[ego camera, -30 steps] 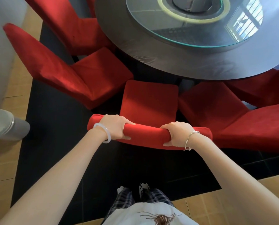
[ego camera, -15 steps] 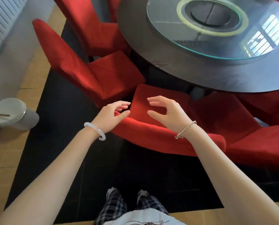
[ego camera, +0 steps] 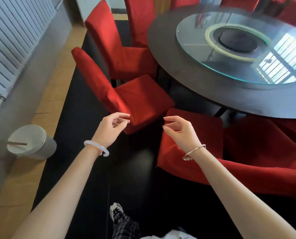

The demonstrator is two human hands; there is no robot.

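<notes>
Left hand [ego camera: 111, 128]: we are holding it empty, fingers loosely curled, mid-frame, just beside the middle red chair [ego camera: 140, 100].
Right hand [ego camera: 181, 130]: we are hovering it empty, fingers relaxed, over the lower-right red chair [ego camera: 207, 131].

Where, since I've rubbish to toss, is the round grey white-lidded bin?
The bin stands at the head view's left, on tan floor by the grey wall, left of the left hand.

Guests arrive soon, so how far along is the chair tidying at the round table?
Looks done: the near chair sits with its seat up at the table rim. In hand: nothing yet; left hand and right hand hover empty, fingers loosely curled. Left: probably the angled chair beyond the left hand, its seat mostly outside the rim.
</notes>
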